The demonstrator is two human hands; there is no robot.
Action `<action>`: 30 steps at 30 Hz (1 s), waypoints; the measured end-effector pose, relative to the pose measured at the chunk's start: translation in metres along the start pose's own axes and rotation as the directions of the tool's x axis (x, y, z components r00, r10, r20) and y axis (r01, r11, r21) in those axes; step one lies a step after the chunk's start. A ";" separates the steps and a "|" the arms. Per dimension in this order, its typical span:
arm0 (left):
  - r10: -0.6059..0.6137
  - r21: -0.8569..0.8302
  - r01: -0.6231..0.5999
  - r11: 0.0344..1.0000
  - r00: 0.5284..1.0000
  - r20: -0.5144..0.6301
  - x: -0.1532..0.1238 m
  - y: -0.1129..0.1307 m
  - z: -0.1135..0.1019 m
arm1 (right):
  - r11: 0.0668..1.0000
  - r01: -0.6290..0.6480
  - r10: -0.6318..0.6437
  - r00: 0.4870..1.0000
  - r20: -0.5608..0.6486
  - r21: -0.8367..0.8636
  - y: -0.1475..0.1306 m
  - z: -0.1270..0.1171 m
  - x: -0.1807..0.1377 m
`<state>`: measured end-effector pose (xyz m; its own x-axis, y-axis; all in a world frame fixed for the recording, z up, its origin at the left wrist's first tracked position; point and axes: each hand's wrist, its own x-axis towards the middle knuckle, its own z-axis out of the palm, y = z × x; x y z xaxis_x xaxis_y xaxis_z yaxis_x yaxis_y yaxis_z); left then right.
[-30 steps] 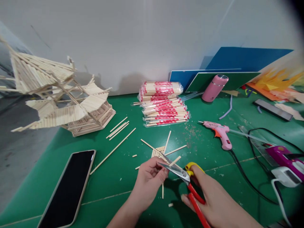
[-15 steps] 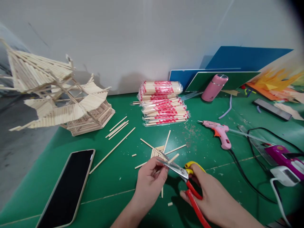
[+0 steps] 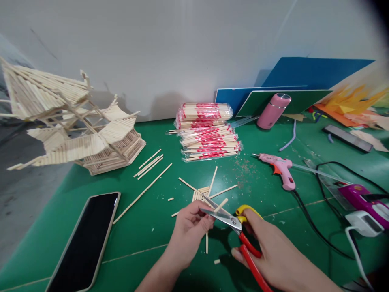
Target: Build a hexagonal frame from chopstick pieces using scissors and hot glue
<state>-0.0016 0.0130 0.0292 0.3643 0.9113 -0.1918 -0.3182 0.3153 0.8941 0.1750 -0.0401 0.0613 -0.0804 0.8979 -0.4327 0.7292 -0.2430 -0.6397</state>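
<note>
Short wooden stick (image 3: 221, 205) pokes up from between the scissor blades, over the green table (image 3: 136, 231). From the left, a stick-built model (image 3: 75, 148) stands beyond a phone (image 3: 85, 239); loose sticks (image 3: 150, 168) lie near. Left hand (image 3: 190, 231) pinches the short stick, fingers curled, beside a stick lattice (image 3: 199, 196). Right hand (image 3: 270, 247) wraps the spread handles of the scissors (image 3: 234, 222). Farther right lies a pink glue gun (image 3: 284, 170).

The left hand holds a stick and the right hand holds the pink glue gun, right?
Not quite: the right hand holds scissors; the pink glue gun lies on the table, as the head view shows. The left hand does hold a stick.
</note>
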 end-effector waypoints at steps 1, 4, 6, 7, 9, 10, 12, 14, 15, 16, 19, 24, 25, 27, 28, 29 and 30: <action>-0.018 -0.046 0.019 0.999 1.000 0.013 0.000 -0.001 0.000 | 1.000 0.004 -0.004 1.000 0.005 0.014 0.000 -0.001 0.000; -0.092 -0.133 0.097 0.986 0.995 0.039 0.002 0.000 0.001 | 1.000 -0.007 0.007 1.000 0.022 0.026 -0.002 -0.002 -0.001; -0.134 -0.164 0.140 0.977 0.990 0.046 0.003 0.002 0.002 | 0.999 -0.028 0.027 0.999 0.037 0.017 -0.002 -0.003 0.000; -0.146 -0.178 0.154 0.972 0.988 0.054 0.003 0.003 0.002 | 0.999 -0.033 0.032 0.999 0.040 0.010 -0.002 -0.003 0.000; -0.157 -0.201 0.167 0.965 0.985 0.068 0.004 0.004 0.003 | 0.999 -0.031 0.032 0.999 0.034 -0.008 -0.002 -0.002 0.000; -0.158 -0.206 0.170 0.964 0.985 0.071 0.004 0.003 0.002 | 0.999 -0.030 0.030 0.999 0.032 -0.014 -0.002 -0.002 0.001; -0.155 -0.186 0.166 0.968 0.985 0.069 0.004 0.002 0.002 | 0.999 -0.038 0.038 0.999 0.031 -0.018 -0.002 -0.001 0.001; -0.126 -0.112 0.130 0.985 0.991 0.037 0.004 -0.001 0.001 | 0.998 -0.062 0.062 0.998 0.033 -0.018 -0.002 0.000 0.001; -0.099 -0.051 0.100 0.994 0.995 0.012 0.003 -0.002 0.001 | 0.997 -0.075 0.075 0.997 0.031 -0.017 -0.002 0.000 0.002; -0.062 0.022 0.062 0.998 0.998 -0.018 0.003 -0.002 0.001 | 0.996 -0.084 0.085 0.996 0.027 -0.014 -0.003 0.000 0.002; 0.074 0.259 -0.056 0.964 0.996 -0.058 0.001 -0.001 0.003 | 0.996 -0.084 0.084 0.996 0.012 -0.005 -0.003 0.001 0.003; 0.135 0.384 -0.117 0.916 0.991 -0.020 -0.003 0.005 0.007 | 0.999 -0.041 0.041 0.999 0.005 -0.017 -0.002 0.001 0.001; 0.118 0.367 -0.100 0.925 0.993 -0.025 -0.003 0.006 0.007 | 0.999 -0.037 0.037 0.999 0.006 -0.017 -0.001 0.001 0.001; 0.073 0.313 -0.058 0.948 0.997 -0.035 -0.003 0.007 0.007 | 0.999 -0.032 0.032 0.999 0.005 -0.013 -0.001 0.000 0.000; 0.050 0.283 -0.037 0.958 0.998 -0.036 -0.003 0.007 0.006 | 0.999 -0.031 0.031 1.000 0.006 -0.012 0.000 -0.001 0.000; 0.030 0.255 -0.020 0.967 0.999 -0.034 -0.002 0.007 0.006 | 1.000 -0.030 0.030 1.000 0.008 -0.010 0.000 -0.001 -0.001; 0.014 0.232 -0.007 0.973 1.000 -0.028 -0.002 0.007 0.006 | 1.000 -0.027 0.027 1.000 0.011 -0.006 -0.001 -0.002 -0.001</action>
<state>0.0008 0.0120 0.0379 0.3355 0.9226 -0.1902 -0.1094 0.2387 0.9649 0.1760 -0.0402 0.0634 -0.0682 0.8870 -0.4568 0.7353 -0.2647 -0.6239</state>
